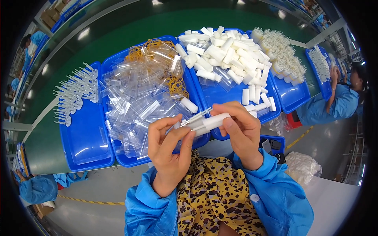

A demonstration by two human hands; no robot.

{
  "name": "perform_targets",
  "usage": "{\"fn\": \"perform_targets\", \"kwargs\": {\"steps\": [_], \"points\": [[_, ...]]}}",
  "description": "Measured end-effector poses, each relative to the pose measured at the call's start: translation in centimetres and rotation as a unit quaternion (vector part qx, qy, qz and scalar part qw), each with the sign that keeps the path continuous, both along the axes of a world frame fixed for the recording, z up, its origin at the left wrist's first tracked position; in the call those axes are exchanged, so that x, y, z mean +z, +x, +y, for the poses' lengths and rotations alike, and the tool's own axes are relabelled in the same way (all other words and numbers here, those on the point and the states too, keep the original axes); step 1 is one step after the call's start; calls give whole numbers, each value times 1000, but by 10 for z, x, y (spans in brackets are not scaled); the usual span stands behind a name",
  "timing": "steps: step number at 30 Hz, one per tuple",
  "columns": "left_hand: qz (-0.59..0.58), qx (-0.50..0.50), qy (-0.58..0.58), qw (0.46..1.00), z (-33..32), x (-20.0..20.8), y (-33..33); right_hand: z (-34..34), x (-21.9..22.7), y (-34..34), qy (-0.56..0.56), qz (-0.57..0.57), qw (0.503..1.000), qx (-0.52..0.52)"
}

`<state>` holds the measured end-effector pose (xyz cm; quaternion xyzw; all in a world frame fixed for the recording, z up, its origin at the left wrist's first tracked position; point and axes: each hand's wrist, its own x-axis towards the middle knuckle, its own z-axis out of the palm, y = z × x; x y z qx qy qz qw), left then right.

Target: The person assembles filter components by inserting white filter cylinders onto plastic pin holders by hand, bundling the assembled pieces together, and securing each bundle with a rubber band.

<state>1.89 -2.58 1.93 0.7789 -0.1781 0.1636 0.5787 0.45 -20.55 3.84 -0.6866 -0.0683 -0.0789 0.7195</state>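
Both of my hands meet in front of my chest, above the near edges of the trays. My left hand (169,151) is closed, pinching a white plastic piece with thin rods (197,117) between thumb and fingers. The rods point up and to the right. In my right hand (243,131), thumb and fingers close on a white foam cylinder (216,121), which lies alongside the rods. Its left end reaches my left fingertips; whether the two pieces are joined there is hidden by my fingers.
Blue trays line the green bench (130,33). They hold white rodded pieces (76,92), clear plastic sleeves (130,102) with yellow rubber bands (177,86), white foam cylinders (232,53) and foam pieces with rods (281,55). A co-worker in blue (330,102) sits at the right.
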Motion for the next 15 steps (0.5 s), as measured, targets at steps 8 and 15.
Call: {"fn": "perform_targets", "kwargs": {"steps": [8,15], "points": [[-14,-82,68,994,6,11,-1,5,-19,3,-49,-75,992,-86],[-1,-95,49,994,2,8,2,8,-5,4,-196,-180,957,-117]]}}
